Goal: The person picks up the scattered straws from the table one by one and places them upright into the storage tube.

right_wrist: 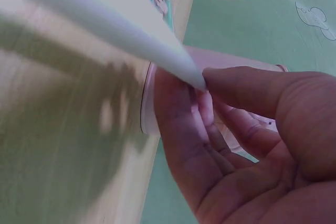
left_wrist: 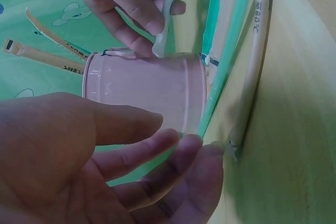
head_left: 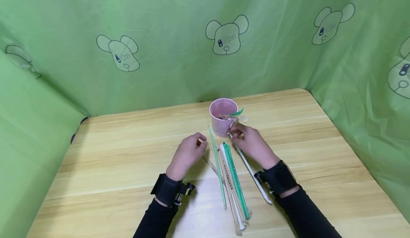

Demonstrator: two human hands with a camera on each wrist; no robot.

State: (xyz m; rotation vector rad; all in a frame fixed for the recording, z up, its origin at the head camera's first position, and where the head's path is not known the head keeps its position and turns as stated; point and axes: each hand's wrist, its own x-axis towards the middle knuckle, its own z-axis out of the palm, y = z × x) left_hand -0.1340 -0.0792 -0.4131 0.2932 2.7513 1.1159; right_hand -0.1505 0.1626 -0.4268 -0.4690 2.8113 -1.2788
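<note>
My right hand pinches the upper end of a white wrapped straw between thumb and fingers. The straw slants down toward my right wrist. Just beyond that hand stands a pink cup-shaped bucket, upright, with brown paper-wrapped straws and a green one sticking out of its mouth. My left hand hovers to the left of the bucket, fingers loosely bent and holding nothing. Between my hands lie a thin light-green straw, a green wrapped straw and several brown and white ones.
The wooden table has a back edge close behind the bucket. Green cloth printed with bear heads hangs behind the table and on both sides. Black straps with small cameras sit on both wrists.
</note>
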